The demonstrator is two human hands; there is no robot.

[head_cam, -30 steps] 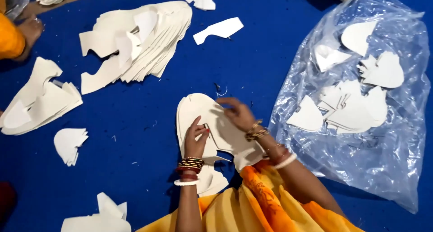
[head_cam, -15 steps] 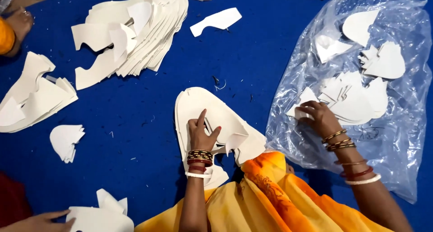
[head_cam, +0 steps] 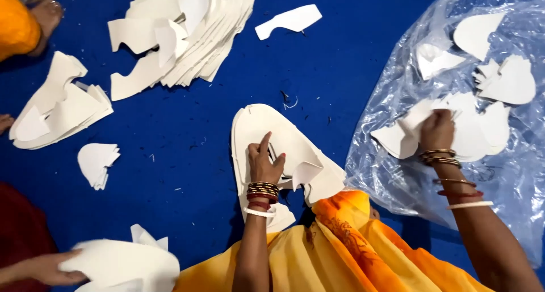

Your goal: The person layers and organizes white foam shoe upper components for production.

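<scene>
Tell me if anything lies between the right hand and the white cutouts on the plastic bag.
Nothing visible does. The right hand already rests on the cutouts lying on the plastic bag, fingers on a piece. The left hand presses a separate stack on the blue cloth.

Bright even light, soft shadows, plastic glare, slight edge blur

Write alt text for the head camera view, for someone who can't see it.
Seen from above, a person's left hand presses on a stack of white cut-out sheets on a blue floor, while the right hand grips a white piece lying on a clear plastic bag. More white stacks lie around, and another person's hand holds sheets at lower left.
</scene>
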